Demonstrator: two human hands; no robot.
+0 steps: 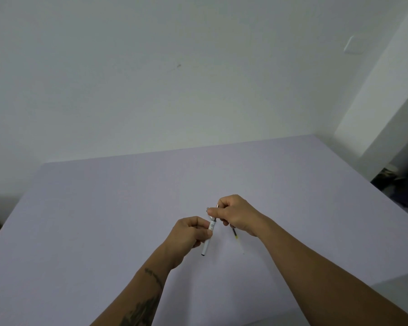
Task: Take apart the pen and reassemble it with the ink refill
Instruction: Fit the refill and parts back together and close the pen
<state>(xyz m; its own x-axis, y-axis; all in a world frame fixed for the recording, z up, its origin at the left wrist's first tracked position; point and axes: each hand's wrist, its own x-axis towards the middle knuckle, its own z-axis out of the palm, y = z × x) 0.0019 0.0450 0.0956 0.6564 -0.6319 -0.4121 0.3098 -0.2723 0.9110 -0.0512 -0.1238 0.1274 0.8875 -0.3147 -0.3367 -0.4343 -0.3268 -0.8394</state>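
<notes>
the plain white wall fills the upper half of the view, matte and smooth, with one small dark mark near its middle and a white rectangular wall plate at the upper right. a white pillar juts out on the right, and beside its foot there is a dark cluttered gap too dim to make out.

below the wall spreads the broad pale lavender table, flat, matte and finely textured, reaching from the back wall to the near edge of the view.

two bare forearms come up from the bottom; the left forearm carries dark tattoo markings, including a short line of script that cannot be read.

the right hand is held just above the table, its thumb and forefinger pressed together on the silvery metal upper end of the pen. the left hand sits just beside it, lower and nearer, fingers curled and pinching the middle of the same pen.

the slim white plastic pen barrel is a straight cylinder tilted from upper right to lower left, with a dark open tip at its lower end hanging free above the table. a small printed emblem shows on the barrel near the left thumb, too small to read.

a thin ink refill, dark with a yellowish end, pokes out from under the right hand; whether the fingers hold it or it lies on the table cannot be told.
</notes>
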